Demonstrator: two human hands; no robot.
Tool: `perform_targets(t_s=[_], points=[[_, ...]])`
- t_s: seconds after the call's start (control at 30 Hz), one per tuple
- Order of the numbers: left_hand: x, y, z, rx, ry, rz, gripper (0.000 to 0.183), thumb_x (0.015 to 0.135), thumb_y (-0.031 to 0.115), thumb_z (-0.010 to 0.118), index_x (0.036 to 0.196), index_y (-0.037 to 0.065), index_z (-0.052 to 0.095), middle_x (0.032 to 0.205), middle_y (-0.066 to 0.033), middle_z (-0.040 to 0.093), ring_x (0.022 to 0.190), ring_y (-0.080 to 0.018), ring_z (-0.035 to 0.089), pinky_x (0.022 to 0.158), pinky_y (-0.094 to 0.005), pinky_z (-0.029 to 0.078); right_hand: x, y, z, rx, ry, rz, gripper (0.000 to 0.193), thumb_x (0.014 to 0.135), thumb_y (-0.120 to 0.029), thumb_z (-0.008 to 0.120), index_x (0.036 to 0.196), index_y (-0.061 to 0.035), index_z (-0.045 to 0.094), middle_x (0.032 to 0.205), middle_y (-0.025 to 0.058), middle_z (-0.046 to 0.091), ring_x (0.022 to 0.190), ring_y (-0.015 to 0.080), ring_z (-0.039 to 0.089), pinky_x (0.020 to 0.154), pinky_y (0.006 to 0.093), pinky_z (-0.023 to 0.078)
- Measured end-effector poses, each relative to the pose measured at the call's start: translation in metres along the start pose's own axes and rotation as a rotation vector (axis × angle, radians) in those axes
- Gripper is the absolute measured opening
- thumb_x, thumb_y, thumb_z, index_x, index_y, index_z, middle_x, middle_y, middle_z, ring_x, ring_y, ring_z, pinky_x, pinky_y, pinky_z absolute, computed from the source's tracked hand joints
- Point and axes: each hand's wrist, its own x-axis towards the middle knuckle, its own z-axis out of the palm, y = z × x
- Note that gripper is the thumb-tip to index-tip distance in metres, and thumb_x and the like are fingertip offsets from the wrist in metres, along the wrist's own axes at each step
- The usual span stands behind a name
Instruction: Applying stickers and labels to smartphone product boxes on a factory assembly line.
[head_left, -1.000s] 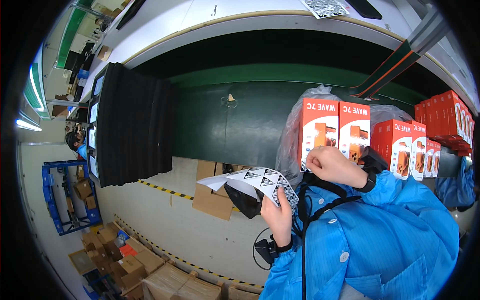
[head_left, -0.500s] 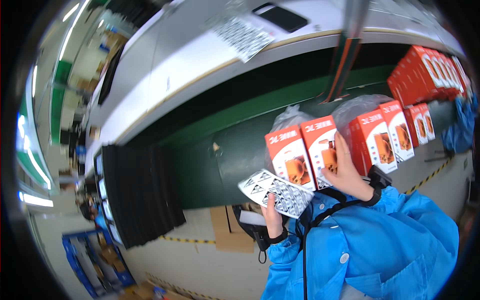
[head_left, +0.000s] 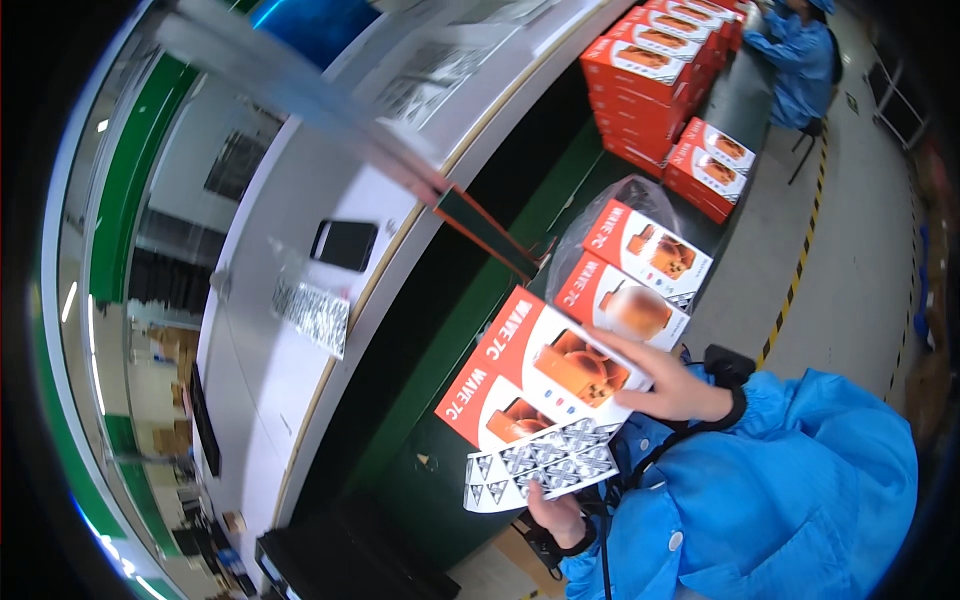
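Observation:
My left hand (head_left: 560, 518) pinches the near edge of a white sticker sheet (head_left: 552, 462) printed with black-and-white labels. The sheet overlaps the lower part of a red-and-white phone box (head_left: 495, 405). Beside that box lies a second phone box (head_left: 575, 365) with an orange phone pictured on it. Across its right end rests my right hand (head_left: 675, 385), fingers stretched along the edge and thumb apart on the top face. Two more phone boxes stand just beyond, the nearer one (head_left: 625, 300) partly behind my right fingers.
A dark green conveyor (head_left: 400, 465) carries the boxes past a white bench (head_left: 300, 400). On the bench are a black phone (head_left: 345, 245) and a bagged label sheet (head_left: 312, 312). A metal post (head_left: 480, 225) rises between. Stacked red boxes (head_left: 635, 125) and another person (head_left: 800, 65) are farther along.
The view has swung to the right, bringing the tall box stack and the other person into sight. My left hand still holds the sticker sheet; my right hand remains against a box.

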Motion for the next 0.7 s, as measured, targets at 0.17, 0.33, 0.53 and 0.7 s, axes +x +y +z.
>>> perform_targets(t_s=[0.17,0.33,0.53,0.7], points=[[0.006,-0.047,0.070,0.111,-0.247,-0.266,0.046,0.097,0.025,0.039,0.133,-0.004,0.037,0.131,-0.0175,0.047,0.119,-0.0284,0.048,0.103,-0.0424,0.035,0.003,-0.012,-0.091,0.098,0.298,-0.116,0.067,0.084,-0.025,0.062,0.139,0.0018,0.034,0.137,0.0171,0.044,0.129,0.0211,0.040,0.105,0.0336,0.032],[0.029,-0.100,0.124,0.018,-0.267,-0.359,0.044,0.098,0.031,0.040,0.126,-0.003,0.045,0.124,-0.0120,0.053,0.109,-0.0212,0.052,0.099,-0.0345,0.035,0.010,0.054,-0.176,0.133,0.101,0.275,0.057,0.088,-0.022,0.059,0.137,-0.0002,0.038,0.134,0.0120,0.047,0.121,0.0179,0.045,0.100,0.0293,0.036],[0.030,-0.112,0.129,-0.121,-0.216,-0.255,0.049,0.092,0.026,0.044,0.134,0.003,0.038,0.133,-0.0118,0.049,0.120,-0.0261,0.048,0.104,-0.0411,0.034,0.015,0.086,-0.197,0.544,0.017,0.339,0.065,0.090,-0.034,0.057,0.141,-0.0011,0.032,0.141,0.0117,0.039,0.123,0.0152,0.045,0.100,0.0284,0.039],[0.023,-0.118,0.163,-0.024,-0.159,-0.165,0.063,0.084,0.039,0.045,0.135,0.003,0.037,0.132,-0.0138,0.049,0.120,-0.0284,0.049,0.101,-0.0422,0.039,0.021,0.089,-0.204,0.517,-0.193,0.265,0.080,0.088,-0.041,0.056,0.146,-0.0020,0.016,0.146,0.0124,0.031,0.128,0.0172,0.038,0.105,0.0300,0.032]])
